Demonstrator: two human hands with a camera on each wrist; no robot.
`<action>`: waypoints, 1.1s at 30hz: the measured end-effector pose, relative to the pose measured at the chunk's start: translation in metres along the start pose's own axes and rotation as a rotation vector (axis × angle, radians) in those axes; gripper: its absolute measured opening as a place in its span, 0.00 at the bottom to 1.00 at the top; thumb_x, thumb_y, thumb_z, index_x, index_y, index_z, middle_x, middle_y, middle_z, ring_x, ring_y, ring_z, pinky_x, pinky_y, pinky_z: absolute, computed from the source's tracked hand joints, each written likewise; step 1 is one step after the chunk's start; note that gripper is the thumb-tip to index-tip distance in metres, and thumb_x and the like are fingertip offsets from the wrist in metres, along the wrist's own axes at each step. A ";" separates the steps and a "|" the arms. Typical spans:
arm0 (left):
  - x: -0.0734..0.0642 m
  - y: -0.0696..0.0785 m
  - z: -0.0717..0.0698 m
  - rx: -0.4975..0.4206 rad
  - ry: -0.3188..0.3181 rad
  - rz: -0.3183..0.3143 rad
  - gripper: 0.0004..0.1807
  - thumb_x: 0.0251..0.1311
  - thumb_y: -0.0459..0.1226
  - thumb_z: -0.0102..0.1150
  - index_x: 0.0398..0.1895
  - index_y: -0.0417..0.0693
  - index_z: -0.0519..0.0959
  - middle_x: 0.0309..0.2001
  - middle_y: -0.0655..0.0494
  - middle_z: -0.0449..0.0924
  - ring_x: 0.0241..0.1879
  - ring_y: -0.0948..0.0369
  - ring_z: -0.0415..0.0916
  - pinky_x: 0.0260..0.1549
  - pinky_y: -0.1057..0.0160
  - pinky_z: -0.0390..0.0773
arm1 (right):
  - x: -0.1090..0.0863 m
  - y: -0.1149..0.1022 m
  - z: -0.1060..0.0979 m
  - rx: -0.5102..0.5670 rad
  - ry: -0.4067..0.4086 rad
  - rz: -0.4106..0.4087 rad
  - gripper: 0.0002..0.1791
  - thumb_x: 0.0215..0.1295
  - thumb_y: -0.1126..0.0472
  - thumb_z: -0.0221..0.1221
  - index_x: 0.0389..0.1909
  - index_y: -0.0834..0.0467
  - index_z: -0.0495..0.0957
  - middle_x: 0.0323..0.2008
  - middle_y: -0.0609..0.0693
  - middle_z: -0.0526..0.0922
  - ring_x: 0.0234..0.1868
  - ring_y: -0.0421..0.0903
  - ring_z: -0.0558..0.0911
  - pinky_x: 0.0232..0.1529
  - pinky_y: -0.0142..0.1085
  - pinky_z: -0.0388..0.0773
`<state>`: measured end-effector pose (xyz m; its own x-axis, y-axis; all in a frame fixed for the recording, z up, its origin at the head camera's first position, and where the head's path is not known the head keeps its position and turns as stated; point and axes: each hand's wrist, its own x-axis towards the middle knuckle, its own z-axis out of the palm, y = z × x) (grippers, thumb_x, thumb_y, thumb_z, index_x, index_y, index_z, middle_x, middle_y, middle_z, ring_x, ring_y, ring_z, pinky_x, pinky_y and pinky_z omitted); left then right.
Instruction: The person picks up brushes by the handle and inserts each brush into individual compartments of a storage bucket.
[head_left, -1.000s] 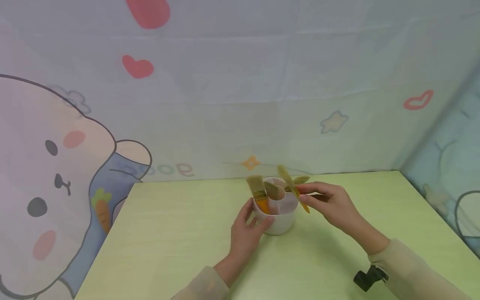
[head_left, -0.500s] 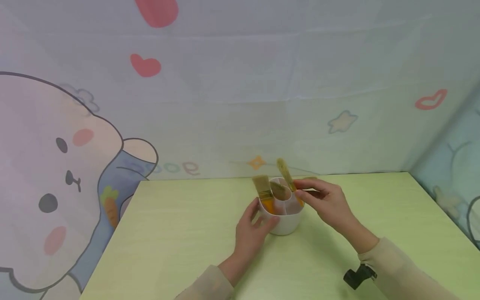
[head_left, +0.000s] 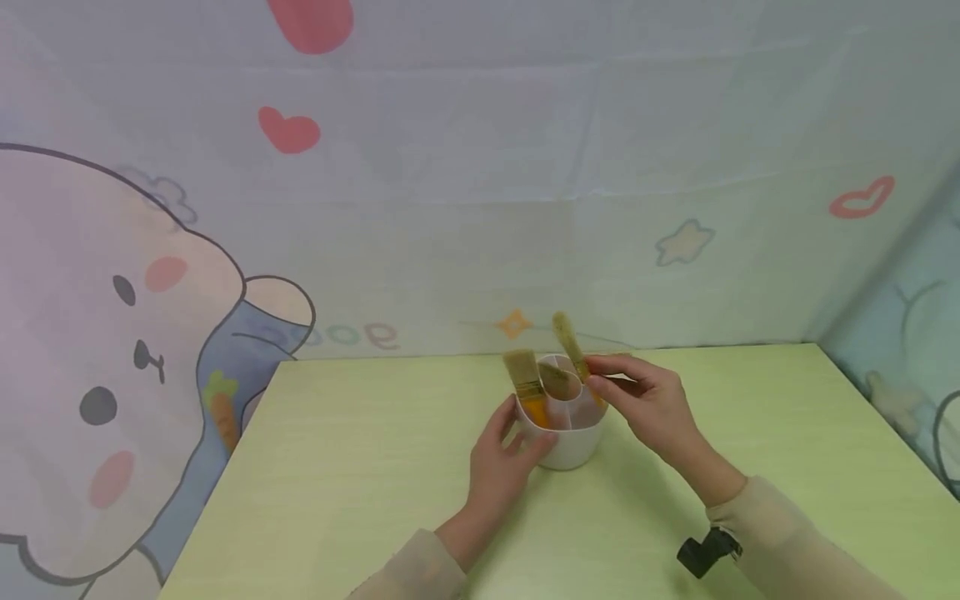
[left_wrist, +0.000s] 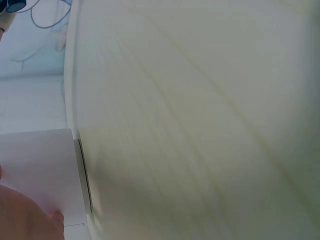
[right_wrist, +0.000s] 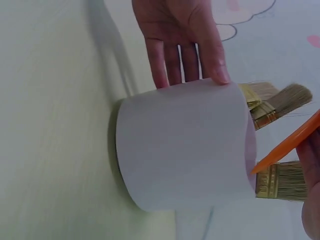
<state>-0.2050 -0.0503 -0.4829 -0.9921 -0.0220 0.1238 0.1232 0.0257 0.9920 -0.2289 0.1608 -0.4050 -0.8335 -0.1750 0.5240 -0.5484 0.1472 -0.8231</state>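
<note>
A white round brush holder [head_left: 570, 448] with several compartments stands upright on the table. My left hand [head_left: 498, 467] holds it from the left, its thumb on the front wall; the right wrist view shows its fingers along the side. My right hand [head_left: 652, 404] pinches a paintbrush [head_left: 567, 337], bristles up; its orange handle [right_wrist: 290, 140] slants down to the holder's rim. A wide paintbrush [head_left: 527, 383] leans in the left compartment. Another brush [head_left: 557, 381] shows in the round middle one. A further brush [right_wrist: 287, 180] sticks out of the holder, mostly hidden in the head view.
The pale green table [head_left: 360, 475] runs back to a printed cloth backdrop [head_left: 465, 167]. A black wrist camera [head_left: 708, 552] hangs below the right sleeve.
My right hand has moved left and brought the paintbrush more upright, its handle end passing from outside the rim to over the right compartment. The left hand keeps its hold; the head view shifted slightly.
</note>
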 end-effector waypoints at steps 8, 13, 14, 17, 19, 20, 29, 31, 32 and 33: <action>-0.001 0.001 -0.001 0.003 -0.003 0.005 0.40 0.50 0.45 0.73 0.68 0.58 0.67 0.67 0.64 0.67 0.68 0.60 0.63 0.62 0.58 0.71 | -0.004 0.009 0.006 -0.042 -0.001 -0.018 0.16 0.60 0.69 0.64 0.49 0.60 0.82 0.44 0.50 0.85 0.45 0.41 0.84 0.45 0.31 0.83; -0.001 0.002 -0.002 0.013 -0.001 -0.013 0.40 0.50 0.45 0.73 0.68 0.57 0.66 0.67 0.63 0.67 0.68 0.60 0.63 0.62 0.59 0.71 | -0.009 0.010 0.007 -0.152 0.004 -0.028 0.16 0.58 0.71 0.64 0.48 0.59 0.83 0.43 0.53 0.85 0.44 0.36 0.83 0.44 0.29 0.83; -0.001 0.002 -0.002 0.012 -0.003 -0.014 0.41 0.50 0.45 0.73 0.68 0.56 0.66 0.67 0.63 0.66 0.68 0.60 0.63 0.62 0.59 0.71 | -0.010 0.007 0.007 -0.175 0.005 -0.042 0.16 0.57 0.72 0.65 0.48 0.60 0.83 0.43 0.54 0.86 0.43 0.35 0.83 0.43 0.28 0.83; -0.002 0.003 -0.002 0.010 -0.009 -0.007 0.40 0.51 0.44 0.73 0.69 0.55 0.66 0.68 0.61 0.66 0.68 0.59 0.63 0.62 0.57 0.71 | -0.011 0.001 0.010 -0.221 0.011 -0.083 0.17 0.55 0.74 0.65 0.47 0.64 0.83 0.42 0.58 0.86 0.43 0.35 0.83 0.42 0.28 0.83; -0.002 0.003 -0.002 0.009 -0.012 -0.004 0.40 0.51 0.44 0.73 0.69 0.55 0.66 0.68 0.61 0.66 0.68 0.59 0.63 0.62 0.57 0.71 | -0.012 -0.004 0.012 -0.240 0.011 -0.103 0.16 0.54 0.75 0.65 0.46 0.65 0.83 0.42 0.58 0.86 0.42 0.36 0.84 0.42 0.27 0.83; -0.002 0.003 -0.002 0.007 -0.012 -0.002 0.40 0.51 0.44 0.72 0.69 0.55 0.66 0.68 0.61 0.66 0.68 0.58 0.63 0.62 0.57 0.71 | -0.013 -0.006 0.012 -0.252 0.010 -0.111 0.16 0.54 0.75 0.65 0.46 0.66 0.83 0.42 0.58 0.86 0.42 0.37 0.84 0.42 0.26 0.82; -0.001 0.003 -0.002 0.009 -0.011 -0.016 0.41 0.50 0.45 0.73 0.69 0.56 0.66 0.67 0.63 0.66 0.68 0.60 0.63 0.62 0.59 0.71 | -0.018 0.004 0.014 -0.289 -0.002 -0.163 0.18 0.50 0.77 0.67 0.44 0.65 0.83 0.40 0.57 0.86 0.41 0.44 0.85 0.40 0.30 0.84; 0.000 0.003 -0.003 0.015 -0.010 -0.018 0.41 0.50 0.45 0.73 0.69 0.55 0.66 0.68 0.62 0.66 0.68 0.60 0.63 0.62 0.59 0.72 | -0.018 0.013 0.014 -0.285 -0.004 -0.185 0.19 0.49 0.78 0.67 0.44 0.65 0.83 0.40 0.56 0.86 0.40 0.47 0.85 0.40 0.30 0.84; -0.001 0.003 -0.003 0.018 -0.009 -0.018 0.42 0.50 0.46 0.73 0.69 0.55 0.66 0.68 0.62 0.66 0.68 0.60 0.63 0.62 0.59 0.72 | -0.019 0.018 0.014 -0.283 -0.006 -0.200 0.19 0.48 0.78 0.67 0.44 0.65 0.83 0.40 0.56 0.86 0.40 0.48 0.85 0.40 0.29 0.84; -0.001 0.003 -0.003 0.020 -0.009 -0.019 0.42 0.50 0.46 0.73 0.69 0.55 0.66 0.68 0.62 0.66 0.68 0.60 0.63 0.62 0.59 0.72 | -0.019 0.023 0.014 -0.289 -0.007 -0.220 0.20 0.48 0.78 0.68 0.44 0.64 0.83 0.39 0.56 0.86 0.40 0.48 0.86 0.40 0.28 0.83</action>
<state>-0.2039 -0.0531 -0.4796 -0.9944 -0.0132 0.1048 0.1041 0.0456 0.9935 -0.2248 0.1541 -0.4370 -0.6937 -0.2399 0.6792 -0.7117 0.3738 -0.5948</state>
